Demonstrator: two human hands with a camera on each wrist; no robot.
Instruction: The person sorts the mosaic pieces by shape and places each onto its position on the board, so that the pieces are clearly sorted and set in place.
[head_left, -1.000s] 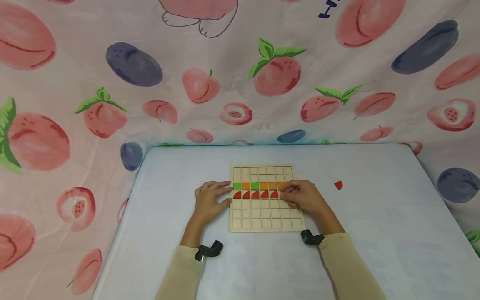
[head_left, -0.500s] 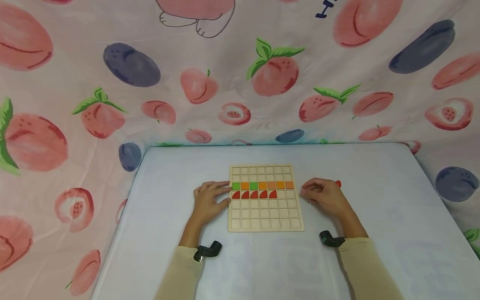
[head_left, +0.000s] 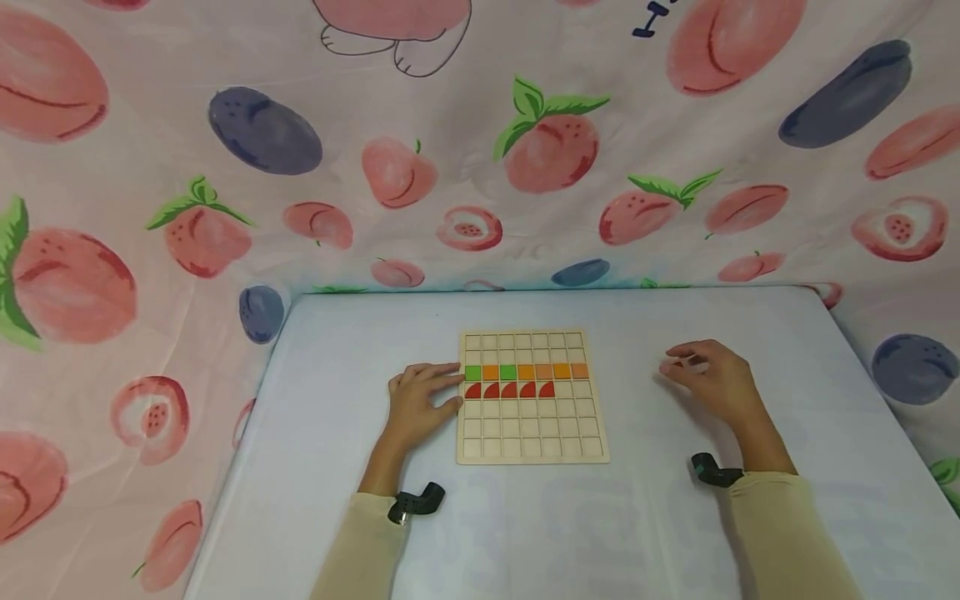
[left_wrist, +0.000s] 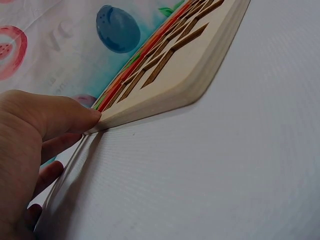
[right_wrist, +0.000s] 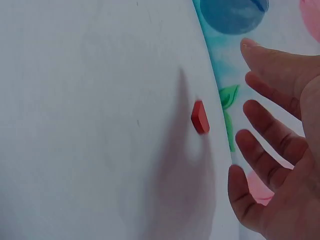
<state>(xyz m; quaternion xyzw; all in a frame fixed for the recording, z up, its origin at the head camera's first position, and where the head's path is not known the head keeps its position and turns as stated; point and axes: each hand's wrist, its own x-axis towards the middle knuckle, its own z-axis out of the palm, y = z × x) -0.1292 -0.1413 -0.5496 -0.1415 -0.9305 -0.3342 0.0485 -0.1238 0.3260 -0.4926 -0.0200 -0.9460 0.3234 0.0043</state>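
A square wooden grid board [head_left: 534, 450] lies flat on the table. One row of its cells holds green and orange squares [head_left: 525, 371]; the row nearer the person has several red quarter-circle pieces [head_left: 509, 390] from the left, with two bare cells at the right end. My left hand [head_left: 416, 404] rests at the board's left side, fingertips touching the edge [left_wrist: 150, 107]. Well right of the board, my right hand [head_left: 716, 379] hovers with fingers spread and nothing held. A loose red piece [right_wrist: 200, 118] lies on the table beneath it, mostly hidden by the hand in the head view.
The white table [head_left: 570, 533] ends at a back edge against a fruit-printed cloth [head_left: 465, 125], which also hangs at both sides. A black wrist camera [head_left: 416, 502] sits on the left wrist, another camera [head_left: 714, 471] on the right.
My right hand has moved right, from the board to over the loose red piece. An orange square shows at the right end of the coloured row. My left hand has stayed put.
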